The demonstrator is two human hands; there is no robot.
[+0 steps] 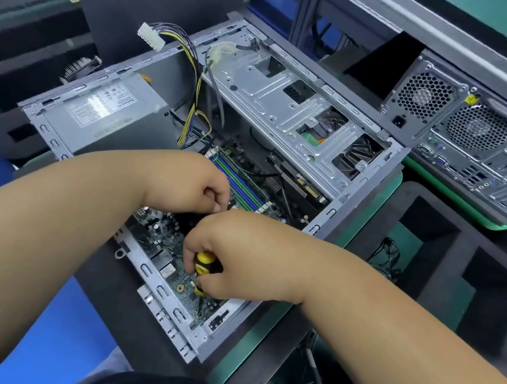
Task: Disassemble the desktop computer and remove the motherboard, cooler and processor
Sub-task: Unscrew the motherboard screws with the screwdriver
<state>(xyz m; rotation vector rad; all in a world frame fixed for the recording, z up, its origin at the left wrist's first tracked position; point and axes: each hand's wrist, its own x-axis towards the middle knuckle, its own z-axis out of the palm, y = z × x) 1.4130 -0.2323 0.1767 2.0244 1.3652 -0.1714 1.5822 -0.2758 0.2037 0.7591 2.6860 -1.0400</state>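
Observation:
An open grey desktop case [292, 122] lies on its side with the green motherboard [160, 237] inside. My right hand [236, 251] grips a yellow-and-black screwdriver [202, 271] whose tip stands on the board near the case's near corner. My left hand [191, 182] hovers just behind it with fingers curled over the middle of the board; what it holds is hidden. Blue and green memory slots [240, 185] show beyond the hands. The cooler and processor are hidden under my hands.
The power supply [103, 107] sits at the case's left end, its yellow-black cable bundle [195, 91] and white plug [150, 35] draped up. A second computer [471, 135] stands at back right. Black foam trays [453, 251] lie right, with a cable [384, 254] inside.

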